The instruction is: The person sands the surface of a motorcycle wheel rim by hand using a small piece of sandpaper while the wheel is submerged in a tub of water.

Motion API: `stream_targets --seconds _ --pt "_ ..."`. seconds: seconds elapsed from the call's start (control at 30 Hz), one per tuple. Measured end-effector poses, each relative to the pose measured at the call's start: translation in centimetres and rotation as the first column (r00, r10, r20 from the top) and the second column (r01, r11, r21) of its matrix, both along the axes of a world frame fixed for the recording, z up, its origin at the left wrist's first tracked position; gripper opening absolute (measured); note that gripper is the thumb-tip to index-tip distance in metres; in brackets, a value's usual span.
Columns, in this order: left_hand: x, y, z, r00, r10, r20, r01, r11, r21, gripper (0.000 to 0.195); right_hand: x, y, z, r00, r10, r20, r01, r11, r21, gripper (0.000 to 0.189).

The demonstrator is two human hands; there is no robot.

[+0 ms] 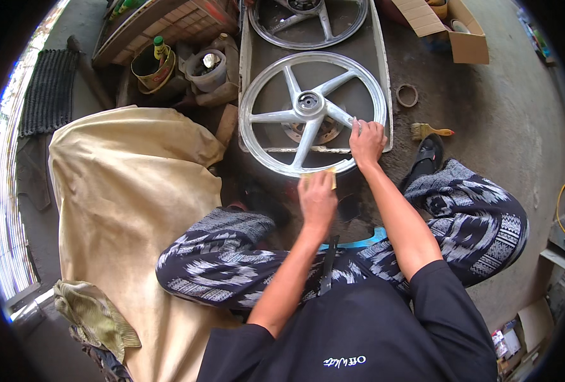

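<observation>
A silver five-spoke motorcycle wheel (pixel 308 117) lies flat over the near end of a shallow rectangular tray (pixel 389 102), its near edge overhanging the tray. My left hand (pixel 318 196), slightly blurred, presses a yellowish pad or folded sheet (pixel 332 177) against the near part of the rim. My right hand (pixel 368 138) grips the rim at the right near the end of a spoke; its fingertips are partly hidden. Beneath the spokes shows a perforated brake disc (pixel 327 131). A second spoked wheel (pixel 308 43) lies farther back in the tray.
A paintbrush (pixel 430 131) and a ring (pixel 407 95) lie on the floor at right. An open cardboard box (pixel 471 47) stands behind them. At left are a tan cover (pixel 134 191), a bucket (pixel 153 71) holding a bottle, and a plastic tub (pixel 208 79).
</observation>
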State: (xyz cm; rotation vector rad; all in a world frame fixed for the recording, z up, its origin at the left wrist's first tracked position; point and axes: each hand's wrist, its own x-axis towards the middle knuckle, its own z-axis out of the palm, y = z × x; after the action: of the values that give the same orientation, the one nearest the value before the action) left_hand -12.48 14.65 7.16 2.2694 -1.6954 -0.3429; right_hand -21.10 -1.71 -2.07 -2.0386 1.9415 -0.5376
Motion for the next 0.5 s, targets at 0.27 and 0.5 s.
stream_targets --seconds 0.27,0.5 --pt "-0.4 -1.1 -0.5 0.997 -0.062 0.054 0.061 0.998 0.008 0.026 0.0 -0.2 0.0 1.000 -0.022 0.000 0.022 0.999 -0.032 0.040" --pt "-1.2 -1.5 -0.7 0.980 -0.180 -0.086 0.172 0.981 -0.090 0.037 -1.2 -0.1 -0.8 0.998 0.066 0.020 -0.065 0.997 -0.051 0.042"
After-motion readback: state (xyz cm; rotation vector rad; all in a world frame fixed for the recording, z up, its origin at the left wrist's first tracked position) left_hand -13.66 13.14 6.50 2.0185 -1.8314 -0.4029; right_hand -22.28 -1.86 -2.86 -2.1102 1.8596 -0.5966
